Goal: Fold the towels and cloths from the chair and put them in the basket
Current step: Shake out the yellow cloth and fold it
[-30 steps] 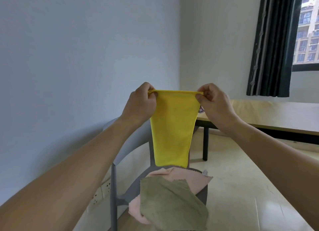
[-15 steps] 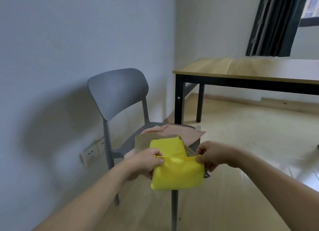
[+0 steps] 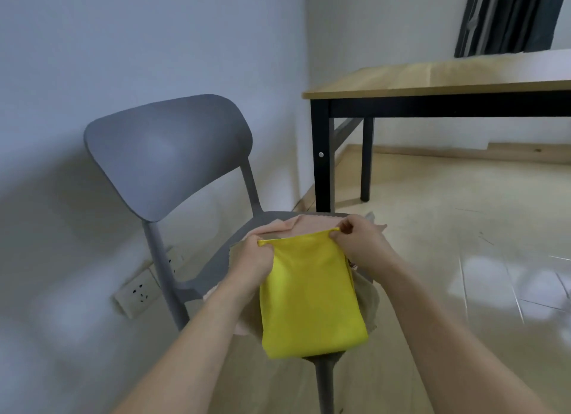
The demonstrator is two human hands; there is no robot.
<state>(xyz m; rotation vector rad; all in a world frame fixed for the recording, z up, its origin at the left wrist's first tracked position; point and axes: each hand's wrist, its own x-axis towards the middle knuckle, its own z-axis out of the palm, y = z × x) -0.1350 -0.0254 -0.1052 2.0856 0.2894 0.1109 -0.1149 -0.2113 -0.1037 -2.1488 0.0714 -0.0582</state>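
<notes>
Yellow cloth [image 3: 312,299] pinched at both top corners over chair [image 3: 167,154].
Outlet [image 3: 139,291] low on wall at 8 o'clock; left hand [image 3: 253,265], fingers curled tight on cloth's left corner; cloth hanging at centre, draped over pink cloth [image 3: 296,228] and olive cloth [image 3: 367,296] on the seat; right hand [image 3: 360,239] clamping right corner likewise; table [image 3: 432,80] at 2 o'clock; curtain [image 3: 506,15] at 1 o'clock.

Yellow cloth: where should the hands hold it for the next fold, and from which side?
Probably by its top edge corners. The left hand and right hand already pinch them from above, so the yellow cloth hangs flat over the pile on the chair, its free bottom edge ready to swing up.
</notes>
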